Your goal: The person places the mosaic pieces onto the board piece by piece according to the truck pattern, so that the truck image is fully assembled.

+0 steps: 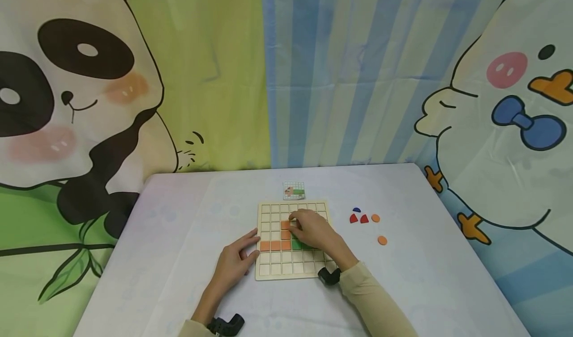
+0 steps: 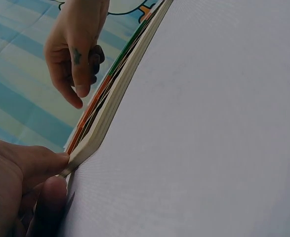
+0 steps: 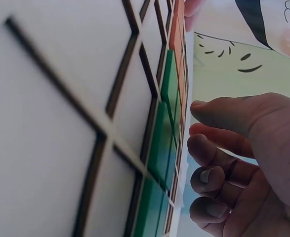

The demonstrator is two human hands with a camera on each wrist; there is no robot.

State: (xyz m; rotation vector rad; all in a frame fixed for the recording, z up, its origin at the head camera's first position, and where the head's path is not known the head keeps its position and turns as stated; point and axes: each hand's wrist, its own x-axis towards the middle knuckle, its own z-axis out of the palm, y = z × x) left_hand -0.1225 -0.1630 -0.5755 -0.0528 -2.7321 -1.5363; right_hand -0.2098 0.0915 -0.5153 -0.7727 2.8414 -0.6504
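Note:
A wooden grid board (image 1: 273, 269) lies on the table, with several orange square tiles (image 1: 265, 246) and green tiles (image 1: 297, 244) in its cells. My left hand (image 1: 234, 260) rests against the board's left edge, finger and thumb apart along it; the left wrist view shows its fingertips (image 2: 61, 160) at a corner. Over the upper middle of the board is my right hand (image 1: 313, 230), its fingers loosely bent beside the upper orange tiles. Between thumb and fingers of this right hand (image 3: 253, 163) nothing shows, and its fingertips sit off the board in the right wrist view.
Behind the board lies a small card (image 1: 294, 191) with a printed grid pattern. To its right are a blue half-disc (image 1: 356, 210), red wedges (image 1: 364, 218) and orange discs (image 1: 382, 240). A white cloth covers the table (image 1: 201, 203); printed curtains (image 1: 224, 78) hang behind.

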